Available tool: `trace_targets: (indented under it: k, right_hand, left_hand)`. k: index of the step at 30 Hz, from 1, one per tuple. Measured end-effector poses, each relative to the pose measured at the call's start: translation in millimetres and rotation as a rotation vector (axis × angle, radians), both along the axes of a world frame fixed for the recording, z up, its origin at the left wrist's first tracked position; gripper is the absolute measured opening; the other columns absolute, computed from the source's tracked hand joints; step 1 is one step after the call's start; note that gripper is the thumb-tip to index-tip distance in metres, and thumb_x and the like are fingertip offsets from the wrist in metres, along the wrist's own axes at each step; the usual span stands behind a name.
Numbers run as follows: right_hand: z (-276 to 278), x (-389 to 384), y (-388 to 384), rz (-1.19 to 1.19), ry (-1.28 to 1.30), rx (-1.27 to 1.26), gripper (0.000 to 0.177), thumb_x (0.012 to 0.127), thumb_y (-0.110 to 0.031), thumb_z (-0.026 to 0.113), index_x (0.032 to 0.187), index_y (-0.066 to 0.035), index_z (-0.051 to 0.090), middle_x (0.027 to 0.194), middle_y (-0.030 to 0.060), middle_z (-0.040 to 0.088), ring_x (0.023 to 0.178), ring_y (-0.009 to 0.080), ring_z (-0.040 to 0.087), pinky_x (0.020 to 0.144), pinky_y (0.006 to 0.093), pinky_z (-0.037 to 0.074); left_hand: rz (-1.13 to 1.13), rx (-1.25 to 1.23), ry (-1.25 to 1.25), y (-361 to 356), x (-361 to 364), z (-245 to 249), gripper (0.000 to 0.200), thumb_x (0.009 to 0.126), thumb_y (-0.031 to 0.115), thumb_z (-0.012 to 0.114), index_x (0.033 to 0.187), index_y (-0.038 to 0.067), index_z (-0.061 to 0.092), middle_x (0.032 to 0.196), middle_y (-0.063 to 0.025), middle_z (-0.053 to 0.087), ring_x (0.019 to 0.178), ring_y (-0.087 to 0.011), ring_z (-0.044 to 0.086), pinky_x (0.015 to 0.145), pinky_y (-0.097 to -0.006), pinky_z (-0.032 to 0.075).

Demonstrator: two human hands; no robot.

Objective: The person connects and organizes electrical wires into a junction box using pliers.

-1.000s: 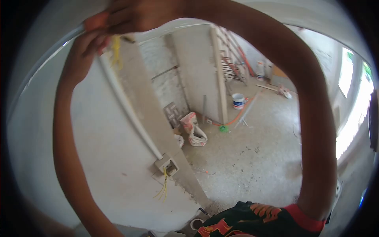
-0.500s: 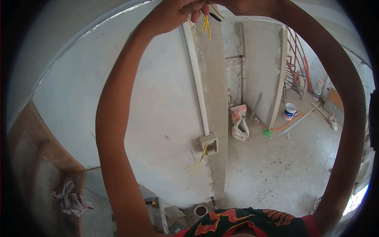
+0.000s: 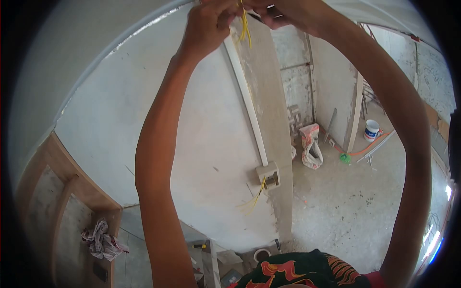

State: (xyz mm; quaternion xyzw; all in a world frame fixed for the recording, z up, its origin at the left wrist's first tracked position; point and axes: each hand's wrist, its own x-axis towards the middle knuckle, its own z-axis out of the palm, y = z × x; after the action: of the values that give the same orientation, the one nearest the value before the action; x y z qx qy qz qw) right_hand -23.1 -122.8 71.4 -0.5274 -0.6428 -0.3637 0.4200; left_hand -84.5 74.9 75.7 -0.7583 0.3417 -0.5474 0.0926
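Both arms reach up to the top edge of the head view. My left hand is closed in a pinch on a bunch of thin yellow wires, whose ends hang down between the hands. My right hand is right beside it, fingers bent and pressed together at the wires' upper part. A dark piece shows by its fingertips, too small to name. The top of the frame cuts off some fingers. Below, a white conduit strip runs down the wall to an electrical box, from which more yellow wires stick out.
On the floor to the right stand an open bag and a white-and-blue bucket, near an orange hose and thin pipes. Wooden shelving at lower left holds a crumpled plastic bag. Tools and a round container lie below the wall.
The view has shifted, so the wall and floor appear further right and lower. My hands have moved slightly, with the left still pinching the yellow wires.
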Motion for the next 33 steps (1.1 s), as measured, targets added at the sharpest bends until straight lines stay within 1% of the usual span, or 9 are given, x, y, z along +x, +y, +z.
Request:
trace_targets:
  k: [3, 8, 16, 20, 23, 24, 27, 31, 33]
  right_hand:
    - [11, 3, -18, -0.140, -0.497, 0.046, 0.017, 0.074, -0.009, 0.072, 0.085, -0.001, 0.062, 0.081, 0.0107, 0.062, 0.063, 0.0223, 0.062, 0.054, 0.0321, 0.053]
    - [27, 8, -25, -0.376, -1.293, 0.334, 0.015, 0.067, -0.008, 0.071, 0.078, -0.003, 0.062, 0.083, 0.0068, 0.062, 0.067, 0.0175, 0.062, 0.053, 0.0304, 0.053]
    - [20, 28, 6, -0.418, -1.329, 0.359, 0.014, 0.066, -0.007, 0.071, 0.071, -0.005, 0.058, 0.077, 0.0065, 0.057, 0.057, 0.0178, 0.054, 0.048, 0.0312, 0.045]
    - [-13, 27, 24, -0.191, -0.627, 0.324, 0.011, 0.086, -0.006, 0.063, 0.076, -0.003, 0.059, 0.070, 0.0098, 0.058, 0.056, 0.0224, 0.057, 0.049, 0.0356, 0.046]
    - [-7, 7, 13, 0.103, 0.782, -0.150, 0.015, 0.091, -0.007, 0.056, 0.077, -0.003, 0.060, 0.064, 0.0050, 0.056, 0.057, 0.0198, 0.058, 0.050, 0.0373, 0.047]
    - [-2, 7, 8, 0.158, 0.843, -0.237, 0.023, 0.094, -0.012, 0.050, 0.075, -0.004, 0.061, 0.065, 0.0040, 0.057, 0.060, 0.0177, 0.061, 0.053, 0.0352, 0.050]
    - [12, -12, -23, -0.060, 0.369, -0.397, 0.021, 0.094, -0.011, 0.051, 0.080, -0.001, 0.063, 0.068, 0.0071, 0.061, 0.063, 0.0174, 0.063, 0.056, 0.0312, 0.053]
    - [23, -11, -38, -0.377, -0.890, -0.023, 0.017, 0.079, -0.002, 0.068, 0.095, 0.001, 0.066, 0.092, 0.0111, 0.068, 0.077, 0.0203, 0.069, 0.058, 0.0318, 0.057]
    - [32, 9, -32, -0.361, -1.144, 0.053, 0.019, 0.072, -0.004, 0.068, 0.090, 0.000, 0.066, 0.088, 0.0099, 0.065, 0.075, 0.0216, 0.067, 0.056, 0.0323, 0.057]
  left_hand:
    - [0.152, -0.135, 0.148, -5, -17, 4, 0.022, 0.091, 0.004, 0.055, 0.111, 0.002, 0.062, 0.079, -0.0036, 0.063, 0.069, -0.0133, 0.056, 0.068, -0.0263, 0.048]
    - [0.137, -0.174, 0.310, -8, -24, 8, 0.017, 0.100, 0.014, 0.048, 0.092, 0.004, 0.060, 0.066, 0.0008, 0.047, 0.061, -0.0086, 0.043, 0.057, -0.0245, 0.039]
    - [-0.021, -0.134, 0.210, 2, -12, 4, 0.013, 0.097, 0.009, 0.052, 0.095, 0.001, 0.062, 0.073, -0.0065, 0.060, 0.066, -0.0146, 0.057, 0.062, -0.0289, 0.048]
    - [-0.074, 0.041, -0.111, 7, 8, -5, 0.014, 0.098, 0.012, 0.054, 0.092, 0.000, 0.061, 0.075, -0.0066, 0.061, 0.067, -0.0155, 0.058, 0.061, -0.0290, 0.048]
    - [-0.054, 0.042, -0.237, 14, 16, -7, 0.010, 0.093, 0.011, 0.058, 0.094, 0.002, 0.063, 0.078, -0.0056, 0.064, 0.068, -0.0175, 0.059, 0.063, -0.0303, 0.049]
    - [-0.065, 0.000, -0.220, 13, 17, -8, 0.006, 0.089, 0.005, 0.059, 0.093, 0.003, 0.063, 0.076, -0.0056, 0.064, 0.065, -0.0193, 0.057, 0.063, -0.0299, 0.049]
    - [-0.059, -0.105, -0.045, 5, 4, -4, 0.008, 0.086, -0.001, 0.058, 0.092, 0.003, 0.063, 0.076, -0.0067, 0.063, 0.063, -0.0211, 0.055, 0.063, -0.0305, 0.048]
    - [0.014, -0.114, 0.108, 7, -5, 3, 0.021, 0.100, 0.019, 0.051, 0.091, 0.002, 0.060, 0.071, -0.0027, 0.059, 0.061, -0.0122, 0.050, 0.059, -0.0257, 0.045]
    - [0.055, -0.142, 0.175, 2, -9, 3, 0.027, 0.101, 0.025, 0.050, 0.091, 0.002, 0.060, 0.071, -0.0020, 0.058, 0.061, -0.0119, 0.050, 0.059, -0.0253, 0.045]
